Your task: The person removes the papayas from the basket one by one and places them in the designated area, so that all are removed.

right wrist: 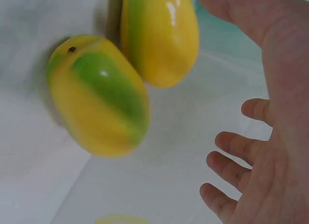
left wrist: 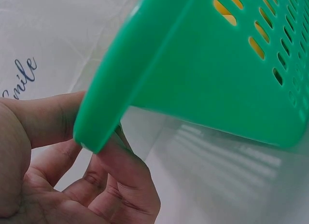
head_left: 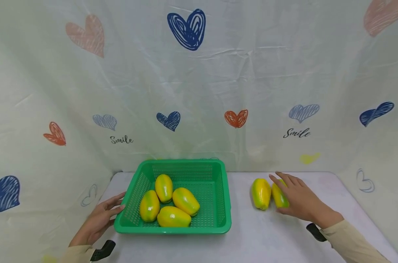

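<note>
While 2 glossy, yellow-and-green oval fruits, the left fruit [head_left: 261, 194] and the right fruit [head_left: 279, 199], are left close together on the white tabletop [head_left: 251, 241], 4 matching fruits [head_left: 174, 217] are already gathered inside the shallow, rectangular green plastic basket [head_left: 172, 230]. By that count, most of the gathering may be judged done, with 2 fruits outstanding. Smooth, shiny skin is shown on all 6, mostly yellow; in the right wrist view, broad green bands are seen on the outside pair, and a small dark spot is carried near 1 end of the right fruit. The 4 gathered fruits are clustered toward the left side of the basket. The right fruit is partly covered, in the head view, by the bare right hand [head_left: 299, 199], whose fingers are spread with the thumb held apart; a gap is shown from the right wrist, so nothing is gripped there. The basket's left rim is pinched between the thumb and fingers of the bare left hand [head_left: 98, 221]. Behind everything, a pale cloth backdrop [head_left: 268, 80] printed with hearts is hung
</note>
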Tool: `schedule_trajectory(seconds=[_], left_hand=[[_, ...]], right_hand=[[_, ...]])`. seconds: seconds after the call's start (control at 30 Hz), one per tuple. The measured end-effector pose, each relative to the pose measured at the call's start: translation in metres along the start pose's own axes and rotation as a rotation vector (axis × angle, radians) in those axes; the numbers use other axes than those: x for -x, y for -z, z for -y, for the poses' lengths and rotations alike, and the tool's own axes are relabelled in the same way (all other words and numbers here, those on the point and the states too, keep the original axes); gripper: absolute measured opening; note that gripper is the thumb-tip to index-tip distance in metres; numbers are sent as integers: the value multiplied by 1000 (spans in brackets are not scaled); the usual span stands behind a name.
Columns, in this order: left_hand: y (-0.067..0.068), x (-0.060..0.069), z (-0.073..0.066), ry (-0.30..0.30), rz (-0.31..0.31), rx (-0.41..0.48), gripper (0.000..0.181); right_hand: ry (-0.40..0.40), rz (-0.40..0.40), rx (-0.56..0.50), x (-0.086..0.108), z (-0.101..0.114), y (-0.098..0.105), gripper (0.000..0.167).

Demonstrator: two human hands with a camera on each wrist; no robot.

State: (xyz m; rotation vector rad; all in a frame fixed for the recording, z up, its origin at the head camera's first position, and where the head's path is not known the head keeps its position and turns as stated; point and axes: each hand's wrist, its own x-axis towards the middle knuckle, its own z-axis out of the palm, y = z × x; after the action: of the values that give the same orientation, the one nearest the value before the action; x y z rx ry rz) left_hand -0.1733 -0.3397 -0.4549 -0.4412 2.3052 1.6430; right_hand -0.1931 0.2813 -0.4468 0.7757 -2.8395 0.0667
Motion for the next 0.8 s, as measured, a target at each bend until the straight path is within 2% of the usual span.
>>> schedule_trajectory(seconds=[0.47,0.8], left_hand=[[3,-2,3,-2,8,6,68],[3,-2,2,-8,23,33,68]], right_hand=[[67,-56,-18,-2,22,17,105],[60,-19,-29,-10,41,26,103]])
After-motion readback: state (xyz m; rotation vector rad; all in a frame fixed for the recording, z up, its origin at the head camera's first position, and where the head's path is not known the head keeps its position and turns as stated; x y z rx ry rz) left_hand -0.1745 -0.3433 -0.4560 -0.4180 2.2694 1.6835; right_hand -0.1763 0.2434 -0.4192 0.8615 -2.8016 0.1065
